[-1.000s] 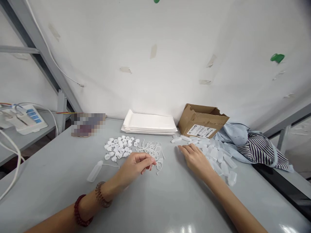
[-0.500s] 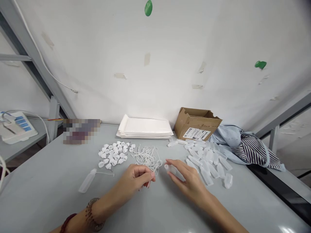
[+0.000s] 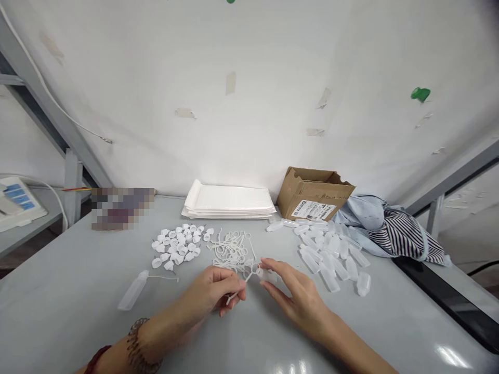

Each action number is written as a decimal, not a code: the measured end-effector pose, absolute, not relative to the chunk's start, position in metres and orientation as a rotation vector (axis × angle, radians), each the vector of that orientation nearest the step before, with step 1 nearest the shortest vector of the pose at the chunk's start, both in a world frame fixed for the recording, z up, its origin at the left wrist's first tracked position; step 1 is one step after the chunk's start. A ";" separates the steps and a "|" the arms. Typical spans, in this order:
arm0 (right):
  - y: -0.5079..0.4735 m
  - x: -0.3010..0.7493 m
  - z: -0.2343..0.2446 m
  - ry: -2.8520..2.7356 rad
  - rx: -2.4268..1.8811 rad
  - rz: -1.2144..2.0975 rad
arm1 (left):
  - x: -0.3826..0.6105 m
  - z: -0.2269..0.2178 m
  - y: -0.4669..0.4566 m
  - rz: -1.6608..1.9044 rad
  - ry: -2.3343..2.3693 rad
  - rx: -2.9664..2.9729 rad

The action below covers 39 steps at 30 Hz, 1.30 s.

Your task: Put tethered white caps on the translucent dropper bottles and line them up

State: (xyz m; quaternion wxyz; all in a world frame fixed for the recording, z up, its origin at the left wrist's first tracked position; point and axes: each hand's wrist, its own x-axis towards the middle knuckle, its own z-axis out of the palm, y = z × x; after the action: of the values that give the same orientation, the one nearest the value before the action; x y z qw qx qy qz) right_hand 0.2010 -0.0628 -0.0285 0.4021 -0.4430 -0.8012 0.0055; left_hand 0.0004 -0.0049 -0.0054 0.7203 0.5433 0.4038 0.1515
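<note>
Left hand [image 3: 224, 288] pinches a looped strap [image 3: 249, 276], right hand [image 3: 298, 293] clasps a bottle [image 3: 268, 275] at the loop; touching or not, hard to tell! Crooked angle risks a slip; tangled straps [image 3: 230, 248] just beyond could snag it; the forearm could scatter loose bottles [image 3: 333, 248], right.

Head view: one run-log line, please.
left hand: holds ringed strap | right hand: holds translucent bottle | strap: ring end at bottle's mouth, contact unclear | second bottle: lying left, strap at neck
</note>
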 end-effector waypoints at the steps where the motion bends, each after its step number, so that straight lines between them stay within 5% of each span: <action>1: -0.063 0.201 -0.028 -2.039 -1.117 0.004 | 0.000 -0.006 -0.005 0.336 0.883 1.172; 39: -0.067 0.195 -0.034 -1.985 -1.019 0.011 | 0.003 -0.015 -0.010 0.227 0.734 1.060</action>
State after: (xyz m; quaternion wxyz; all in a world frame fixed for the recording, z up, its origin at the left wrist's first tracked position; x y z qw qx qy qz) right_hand 0.1948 -0.0673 -0.0339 0.4397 -0.4100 -0.7991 0.0046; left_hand 0.0026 -0.0097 -0.0148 0.7932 0.4931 0.3413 0.1054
